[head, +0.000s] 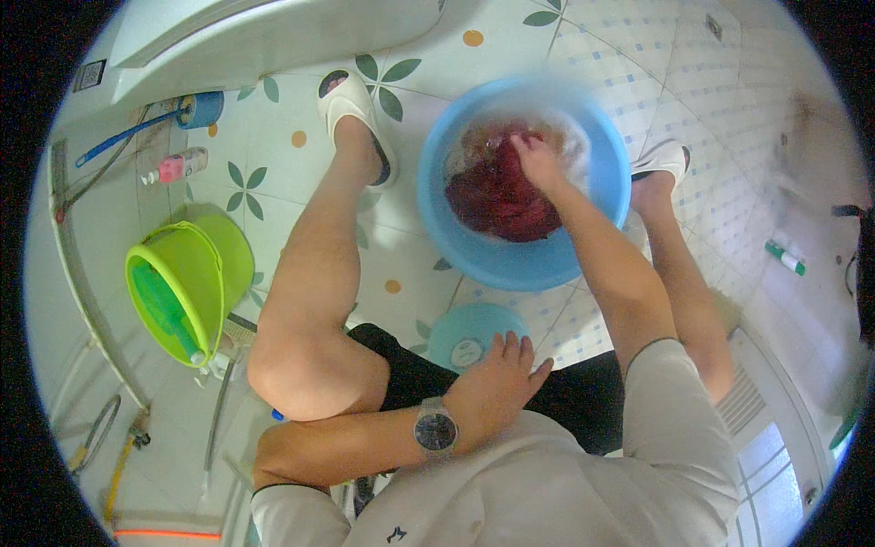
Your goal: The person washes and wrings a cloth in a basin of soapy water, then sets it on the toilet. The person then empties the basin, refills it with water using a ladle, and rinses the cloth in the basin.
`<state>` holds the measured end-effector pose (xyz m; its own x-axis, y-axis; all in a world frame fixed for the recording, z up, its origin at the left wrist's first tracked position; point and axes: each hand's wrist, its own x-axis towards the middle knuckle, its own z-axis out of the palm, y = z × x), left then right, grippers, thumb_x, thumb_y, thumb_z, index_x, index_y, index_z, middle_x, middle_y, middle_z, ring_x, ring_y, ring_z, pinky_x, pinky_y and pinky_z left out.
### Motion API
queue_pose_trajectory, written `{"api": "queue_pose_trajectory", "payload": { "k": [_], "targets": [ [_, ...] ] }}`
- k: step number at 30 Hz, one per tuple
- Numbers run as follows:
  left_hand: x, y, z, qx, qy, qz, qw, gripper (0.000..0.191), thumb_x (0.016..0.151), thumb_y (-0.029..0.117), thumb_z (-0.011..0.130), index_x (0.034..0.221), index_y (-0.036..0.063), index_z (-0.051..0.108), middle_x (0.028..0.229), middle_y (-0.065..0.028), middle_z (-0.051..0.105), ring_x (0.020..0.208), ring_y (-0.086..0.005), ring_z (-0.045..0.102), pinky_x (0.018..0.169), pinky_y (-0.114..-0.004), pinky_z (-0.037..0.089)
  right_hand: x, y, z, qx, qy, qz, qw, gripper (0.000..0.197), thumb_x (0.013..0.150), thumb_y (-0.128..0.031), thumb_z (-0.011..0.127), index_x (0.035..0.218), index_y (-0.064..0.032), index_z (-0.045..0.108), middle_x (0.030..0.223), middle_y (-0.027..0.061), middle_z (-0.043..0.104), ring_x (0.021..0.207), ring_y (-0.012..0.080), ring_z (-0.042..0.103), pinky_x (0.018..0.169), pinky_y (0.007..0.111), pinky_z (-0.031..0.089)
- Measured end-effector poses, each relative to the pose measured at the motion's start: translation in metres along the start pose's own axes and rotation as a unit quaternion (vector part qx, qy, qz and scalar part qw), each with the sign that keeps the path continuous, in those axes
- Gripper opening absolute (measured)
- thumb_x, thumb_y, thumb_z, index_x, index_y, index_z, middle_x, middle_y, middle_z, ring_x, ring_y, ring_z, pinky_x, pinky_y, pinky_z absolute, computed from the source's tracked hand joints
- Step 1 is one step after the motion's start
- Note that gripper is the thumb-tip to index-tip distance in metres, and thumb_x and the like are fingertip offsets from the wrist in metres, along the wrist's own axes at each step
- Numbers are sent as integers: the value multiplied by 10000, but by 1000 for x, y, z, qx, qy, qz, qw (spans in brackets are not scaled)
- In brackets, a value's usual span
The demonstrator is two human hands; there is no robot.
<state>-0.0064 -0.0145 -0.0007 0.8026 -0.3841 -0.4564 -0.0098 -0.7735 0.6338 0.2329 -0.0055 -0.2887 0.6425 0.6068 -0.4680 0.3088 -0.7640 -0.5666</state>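
A blue plastic basin (437, 225) stands on the floor between my feet. Inside it, dark red cloth (502, 205) lies wet in water with white suds (577, 147). My right hand (539, 163) reaches into the basin and touches the cloth at its upper side. Some of its fingers are hidden, so whether they grip the fabric does not show. My left hand (497, 372), with a wristwatch (435, 429) on the wrist, hovers before my belly with fingers spread and nothing in them. Just beyond its fingertips is a round turquoise plastic item (444, 328) with a pale round patch.
On the left, a lime-green bucket (222, 263) lies tipped, with a green item (160, 294) inside. A pink pump bottle (174, 166) and a blue-handled brush (130, 137) are near the wall. White slippers (355, 109) are on my feet. A green-and-white tube (785, 258) lies at right.
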Motion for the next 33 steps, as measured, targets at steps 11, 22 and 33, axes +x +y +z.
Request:
{"api": "queue_pose_trajectory", "payload": {
  "k": [11, 22, 33],
  "targets": [
    [3, -2, 6, 30, 60, -17, 998, 483, 954, 183, 460, 1426, 86, 483, 1318, -289, 545, 1228, -432, 537, 1065, -502, 417, -120, 20, -6, -136, 28, -144, 980, 460, 897, -385, 644, 1138, 6, 618, 1317, 247, 539, 1200, 443, 500, 1016, 541, 409],
    [0, 4, -7, 20, -12, 6, 1000, 488, 963, 200, 444, 1436, 89, 475, 1355, -287, 528, 1256, -432, 522, 1048, -504, 426, -44, 41, 25, -267, -52, -177, 946, 368, 869, -298, 651, 1189, -118, 628, 1281, 222, 568, 1181, 432, 538, 954, 530, 472],
    [-1, 2, 5, 23, 0, -1, 1000, 492, 967, 203, 440, 1441, 75, 465, 1374, -293, 508, 1272, -435, 509, 1070, -514, 411, -86, -16, -1, -151, -242, -174, 943, 682, 831, -302, 699, 1441, -135, 446, 1290, 238, 531, 1139, 440, 568, 936, 516, 485]
  ]
}}
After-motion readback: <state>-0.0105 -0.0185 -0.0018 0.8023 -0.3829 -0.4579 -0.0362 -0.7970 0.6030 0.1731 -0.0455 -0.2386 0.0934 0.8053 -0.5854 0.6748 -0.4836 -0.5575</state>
